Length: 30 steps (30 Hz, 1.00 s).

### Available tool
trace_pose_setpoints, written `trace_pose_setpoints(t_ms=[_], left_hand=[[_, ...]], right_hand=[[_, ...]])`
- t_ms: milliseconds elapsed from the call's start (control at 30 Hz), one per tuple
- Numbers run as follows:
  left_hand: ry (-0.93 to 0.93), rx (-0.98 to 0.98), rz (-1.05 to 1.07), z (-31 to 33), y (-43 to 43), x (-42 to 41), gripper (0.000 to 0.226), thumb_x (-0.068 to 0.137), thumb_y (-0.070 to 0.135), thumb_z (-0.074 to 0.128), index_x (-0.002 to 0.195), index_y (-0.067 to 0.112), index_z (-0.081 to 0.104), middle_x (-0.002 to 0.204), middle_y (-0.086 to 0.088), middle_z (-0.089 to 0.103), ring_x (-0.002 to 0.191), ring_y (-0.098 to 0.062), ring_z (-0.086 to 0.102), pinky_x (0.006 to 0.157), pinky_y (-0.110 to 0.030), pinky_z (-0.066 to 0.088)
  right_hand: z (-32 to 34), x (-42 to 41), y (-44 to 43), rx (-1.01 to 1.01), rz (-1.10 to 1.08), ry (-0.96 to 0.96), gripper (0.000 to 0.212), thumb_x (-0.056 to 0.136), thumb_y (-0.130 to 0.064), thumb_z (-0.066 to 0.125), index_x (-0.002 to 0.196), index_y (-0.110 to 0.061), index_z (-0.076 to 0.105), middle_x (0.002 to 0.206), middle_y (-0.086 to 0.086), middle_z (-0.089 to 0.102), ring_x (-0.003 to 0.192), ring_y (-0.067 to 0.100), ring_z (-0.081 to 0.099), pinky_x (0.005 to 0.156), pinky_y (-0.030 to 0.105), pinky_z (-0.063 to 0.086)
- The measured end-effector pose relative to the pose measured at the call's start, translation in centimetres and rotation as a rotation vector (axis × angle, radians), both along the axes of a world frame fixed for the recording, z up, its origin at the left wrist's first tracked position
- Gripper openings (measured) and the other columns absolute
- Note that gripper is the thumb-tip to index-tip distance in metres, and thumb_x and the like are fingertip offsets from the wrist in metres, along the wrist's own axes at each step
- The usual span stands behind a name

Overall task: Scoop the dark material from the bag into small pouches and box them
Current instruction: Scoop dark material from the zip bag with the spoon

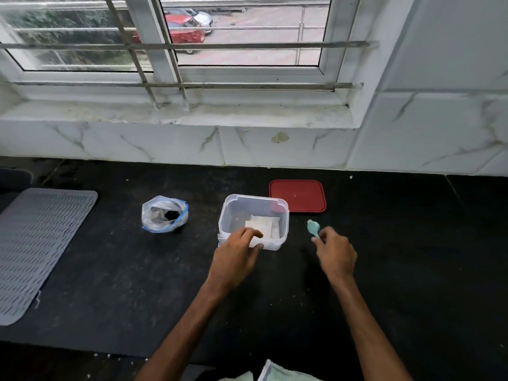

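nearest the camera, a pale cloth point(277, 373) is cut off by the lower edge, and what it is cannot be told. both forearms reach out over the dark tabletop point(132, 284).

the left hand point(237, 253) has its fingers point(248, 232) curled over the near rim of the clear plastic box point(284, 215) with the thumb against the outer wall, so it grips that rim. the fingertips are hidden behind the knuckles, so whether they also touch a pouch cannot be told. the right hand point(336, 255) pinches the handle of a teal spoon point(313, 228) just to the right of the box, with the bowl pointing away. the handle is mostly hidden in the hand. the bowl looks empty, and whether it rests on the tabletop is unclear.

white pouches point(264, 226) lie flat on the box floor. their number, and whether they are filled, cannot be made out.

this looks like the start of a scoop cycle, with the box steadied or a pouch being fetched and the spoon ready. the next move seems to call for lifting a pouch clear and opening it. the spoon would then have to cross over the box to the plastic bag point(165, 214), which stands open-mouthed to the left, apart from the box. the dark material point(171, 215) shows only as a small patch low inside it, so a deep, tilted reach seems likely.

a red lid point(298, 196) lies flat behind the box, one corner covered by it. a grey ribbed mat point(41, 243) lies at far left, cut off by the frame.
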<state>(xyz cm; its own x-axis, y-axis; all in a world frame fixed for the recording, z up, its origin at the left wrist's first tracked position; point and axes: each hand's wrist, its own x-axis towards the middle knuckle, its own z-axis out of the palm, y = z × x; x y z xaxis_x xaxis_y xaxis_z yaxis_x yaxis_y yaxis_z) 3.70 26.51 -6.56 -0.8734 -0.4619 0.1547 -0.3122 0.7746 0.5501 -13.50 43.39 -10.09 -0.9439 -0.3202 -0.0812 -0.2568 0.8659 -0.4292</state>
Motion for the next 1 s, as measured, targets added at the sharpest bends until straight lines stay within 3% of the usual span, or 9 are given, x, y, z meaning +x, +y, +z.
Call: trace_pose_setpoints(t_ms=[133,267,333,433,567,667,800,867,1000], left_hand=[[0.069,0.107,0.254,1.3,-2.7,2.1,0.025,0.094,0.038,0.062,0.117,0.029,0.060,0.108,0.019,0.061,0.091,0.000,0.062,0.076,-0.019,0.053],[0.261,0.325,0.770,0.4,-8.1,5.6,0.021,0.091,0.030,0.066,0.109,0.021,0.063,0.098,0.007,0.069,0.090,-0.013,0.067,0.078,-0.032,0.053],[0.330,0.456,1.025,-1.1,-11.5,6.8,0.032,0.089,0.031,0.070,0.113,0.012,0.059,0.101,-0.005,0.069,0.097,-0.026,0.067,0.086,-0.037,0.050],[0.309,0.638,1.231,-4.5,-16.9,7.7,0.064,0.080,0.045,0.077,0.120,0.000,0.055,0.112,-0.017,0.066,0.104,-0.032,0.064,0.093,-0.041,0.050],[0.069,0.829,1.274,-9.6,-20.7,6.2,0.112,0.049,0.081,0.072,0.123,-0.002,0.057,0.126,-0.022,0.058,0.110,-0.038,0.062,0.090,-0.047,0.056],[-0.034,0.872,1.233,-8.7,-20.7,4.6,0.086,0.067,0.060,0.079,0.126,0.000,0.058,0.133,-0.026,0.048,0.118,-0.042,0.054,0.098,-0.040,0.049],[0.157,1.049,1.070,-7.7,-21.2,5.2,0.044,0.075,0.031,0.072,0.103,-0.003,0.068,0.098,-0.021,0.069,0.081,-0.035,0.067,0.079,-0.046,0.059],[0.199,1.120,0.974,-7.7,-21.2,6.8,0.019,0.085,0.010,0.062,0.098,-0.003,0.068,0.092,-0.023,0.071,0.078,-0.033,0.068,0.069,-0.039,0.058],[0.189,1.154,0.823,-8.5,-20.2,10.1,0.026,0.083,0.001,0.069,0.108,0.001,0.063,0.100,-0.022,0.072,0.085,-0.032,0.074,0.062,-0.036,0.060]], right_hand=[[4.0,0.5,-1.9,-0.375,0.118,-0.036,0.008,0.092,-0.034,0.067,0.098,-0.029,0.067,0.076,-0.011,0.069,0.065,0.000,0.065,0.060,0.025,0.053],[6.5,2.9,-5.4,-0.596,0.273,-0.142,0.019,0.089,-0.020,0.071,0.108,-0.022,0.073,0.075,-0.010,0.070,0.064,0.003,0.065,0.059,0.023,0.055],[7.3,4.6,-7.1,-0.618,0.345,-0.162,0.023,0.089,-0.009,0.070,0.110,-0.017,0.073,0.074,-0.008,0.071,0.060,0.002,0.064,0.059,0.017,0.053],[8.1,7.5,-10.1,-0.586,0.436,-0.158,0.020,0.087,-0.007,0.072,0.104,-0.019,0.074,0.078,-0.008,0.073,0.062,0.002,0.065,0.064,0.024,0.058],[7.9,10.5,-13.1,-0.466,0.499,-0.099,0.006,0.087,-0.022,0.075,0.089,-0.023,0.069,0.077,-0.010,0.073,0.064,0.002,0.066,0.065,0.027,0.058],[7.5,12.4,-15.2,-0.361,0.535,-0.068,0.006,0.089,-0.032,0.071,0.089,-0.030,0.067,0.079,-0.013,0.072,0.069,0.004,0.068,0.069,0.027,0.058],[7.4,14.4,-18.0,-0.265,0.578,-0.038,0.008,0.090,-0.037,0.067,0.093,-0.030,0.066,0.081,-0.014,0.071,0.071,0.005,0.067,0.070,0.028,0.058],[7.2,15.3,-19.5,-0.254,0.589,-0.027,0.010,0.091,-0.038,0.066,0.094,-0.029,0.066,0.083,-0.012,0.072,0.073,0.007,0.067,0.069,0.030,0.058],[6.6,17.7,-22.8,-0.157,0.646,-0.021,0.014,0.092,-0.036,0.059,0.097,-0.024,0.065,0.091,-0.004,0.073,0.082,0.018,0.069,0.073,0.034,0.055]])
